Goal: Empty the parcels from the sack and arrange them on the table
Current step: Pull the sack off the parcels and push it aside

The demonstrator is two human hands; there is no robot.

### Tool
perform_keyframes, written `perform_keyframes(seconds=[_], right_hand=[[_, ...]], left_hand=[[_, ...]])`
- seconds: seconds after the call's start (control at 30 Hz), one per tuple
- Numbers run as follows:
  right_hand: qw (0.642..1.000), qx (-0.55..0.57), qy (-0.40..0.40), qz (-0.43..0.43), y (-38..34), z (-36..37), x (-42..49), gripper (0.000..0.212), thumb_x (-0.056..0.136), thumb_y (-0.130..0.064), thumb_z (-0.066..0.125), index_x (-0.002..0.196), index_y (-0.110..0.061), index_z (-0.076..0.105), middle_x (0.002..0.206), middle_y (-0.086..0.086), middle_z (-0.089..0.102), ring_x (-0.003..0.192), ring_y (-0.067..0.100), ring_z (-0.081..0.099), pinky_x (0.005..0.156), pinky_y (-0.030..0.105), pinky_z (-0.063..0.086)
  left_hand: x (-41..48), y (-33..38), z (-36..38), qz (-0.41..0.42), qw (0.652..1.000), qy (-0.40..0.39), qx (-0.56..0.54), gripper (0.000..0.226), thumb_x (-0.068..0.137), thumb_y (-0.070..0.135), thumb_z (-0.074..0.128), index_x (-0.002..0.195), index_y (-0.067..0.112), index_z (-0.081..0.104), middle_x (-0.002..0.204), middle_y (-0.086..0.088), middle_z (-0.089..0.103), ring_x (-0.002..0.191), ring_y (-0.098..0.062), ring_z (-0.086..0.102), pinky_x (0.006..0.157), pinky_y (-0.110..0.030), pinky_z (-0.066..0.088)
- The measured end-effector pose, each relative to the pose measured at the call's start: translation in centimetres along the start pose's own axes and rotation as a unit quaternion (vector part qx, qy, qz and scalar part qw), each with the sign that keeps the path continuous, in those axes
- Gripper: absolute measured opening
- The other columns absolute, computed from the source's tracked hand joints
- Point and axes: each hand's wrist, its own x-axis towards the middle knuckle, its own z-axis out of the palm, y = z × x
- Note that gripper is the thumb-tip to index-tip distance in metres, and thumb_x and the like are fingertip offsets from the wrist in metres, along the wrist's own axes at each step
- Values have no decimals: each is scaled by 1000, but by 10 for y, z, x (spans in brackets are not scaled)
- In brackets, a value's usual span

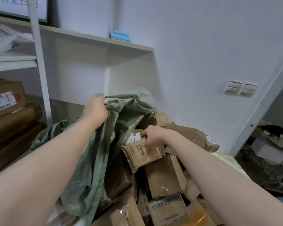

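A green woven sack [121, 121] lies over a heap of brown cardboard parcels on the table. My left hand [95, 108] grips the sack's upper rim and holds it lifted. My right hand [152, 136] grips the top edge of a small brown parcel [140, 155] with a printed triangle, right at the sack's mouth. Below it a taller brown box [165, 175] and a box with blue labels [168, 209] lie in the heap. More parcels [193, 134] are piled to the right against the wall. The sack's inside is mostly hidden.
Shelving on the left holds large brown boxes [8, 101] and a white bag [5, 39]. Blue foam blocks [120, 36] sit on an upper shelf. Wall switches [240, 88] are at the right. A wire rack with clutter [271, 144] stands at far right, beyond the pale table edge [232, 162].
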Motion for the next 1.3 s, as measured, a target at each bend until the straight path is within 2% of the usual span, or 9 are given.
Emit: perform_keyframes(seconds=[0.1, 0.3, 0.53, 0.67, 0.8, 0.97, 1.07, 1.17, 1.3], right_hand=[[1000, -23, -6, 13, -15, 5, 7, 59, 83, -61, 61, 106, -8, 65, 100, 5, 66, 97, 26, 61, 82, 35, 52], [992, 78, 71, -64, -62, 24, 31, 80, 82, -62, 63, 141, -11, 45, 140, 6, 53, 128, 25, 50, 102, 40, 46], [900, 425, -96, -5, -117, 61, 56, 47, 93, -25, 62, 132, -10, 39, 117, 16, 62, 68, 25, 67, 54, 32, 59], [856, 507, -9, 103, -125, 52, 73, 24, 100, -7, 37, 117, 0, 52, 94, 29, 66, 43, 26, 63, 40, 35, 56], [776, 608, 140, 87, -115, 5, 86, 17, 101, -12, 37, 104, -10, 53, 95, 16, 60, 58, 22, 59, 48, 33, 54], [725, 650, 218, 68, -113, -45, 91, 17, 100, -14, 38, 103, -13, 55, 107, 14, 65, 95, 32, 66, 85, 46, 57], [704, 656, 268, 55, -116, -59, 96, 18, 95, -18, 45, 97, -10, 61, 103, 19, 68, 103, 39, 64, 91, 55, 52], [686, 678, 263, 11, -118, -60, 96, 17, 95, -20, 52, 96, -9, 64, 101, 15, 71, 101, 34, 67, 92, 52, 53], [716, 677, 169, 19, -106, -43, 95, 35, 91, -17, 65, 122, -7, 55, 119, 11, 65, 105, 23, 64, 93, 42, 55]], left_hand=[[6, -10, -9, -35, 998, 20, -58, 25, 85, -2, 45, 101, 9, 60, 103, -15, 62, 83, -29, 49, 72, -34, 38], [20, -16, -16, -84, 987, 24, -134, 35, 85, -4, 43, 113, 10, 58, 109, -14, 62, 98, -36, 58, 76, -37, 44], [23, -12, -26, -111, 969, 50, -216, 25, 88, -5, 42, 103, 13, 53, 112, -13, 58, 88, -23, 47, 75, -32, 38], [34, -28, -33, -82, 971, 65, -215, 27, 81, -8, 41, 93, 14, 51, 109, -15, 57, 85, -27, 49, 71, -31, 37], [50, -47, -40, -4, 985, 29, -171, 12, 85, 8, 54, 93, 15, 49, 116, -16, 48, 103, -35, 50, 84, -36, 42], [39, -41, -40, 60, 979, -186, -54, 88, 65, 73, 68, 128, 22, 35, 143, -5, 21, 133, -30, 21, 112, -49, 27], [31, -45, -24, 61, 967, -243, 51, 137, 52, 67, 81, 151, 20, -1, 157, -6, -10, 145, -37, 2, 113, -65, 18], [27, -56, -10, 44, 983, -177, 36, 101, 70, 27, 84, 143, 15, 16, 152, -15, 11, 122, -40, 44, 96, -50, 45], [34, -83, -4, 4, 999, -21, -25, 31, 87, -3, 48, 115, 9, 45, 118, -16, 53, 101, -40, 57, 79, -44, 44]])
